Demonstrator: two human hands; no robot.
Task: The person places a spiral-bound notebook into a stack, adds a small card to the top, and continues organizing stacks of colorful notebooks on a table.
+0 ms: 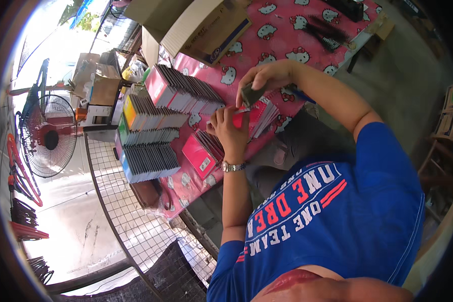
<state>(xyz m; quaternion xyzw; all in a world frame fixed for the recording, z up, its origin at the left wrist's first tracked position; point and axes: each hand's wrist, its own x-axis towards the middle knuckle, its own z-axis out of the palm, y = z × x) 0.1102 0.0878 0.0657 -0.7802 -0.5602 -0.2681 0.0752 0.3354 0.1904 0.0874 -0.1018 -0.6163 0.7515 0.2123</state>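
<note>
Left grip (230, 126): closed around a red notebook (256, 117).
Right grip (259, 80): fingers curled around a small dark tool (250, 94).
Counter (282, 35): pink cloth, rows of notebooks (156, 126), cardboard box (206, 27).

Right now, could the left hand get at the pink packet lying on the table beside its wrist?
Probably yes. The pink packet lies right beside the left hand with nothing between them, though that hand is pinching a red booklet and would likely have to let it go first.

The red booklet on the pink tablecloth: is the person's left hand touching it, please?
Touching. The head view shows the left hand with its fingers pressed on the red booklet.
</note>
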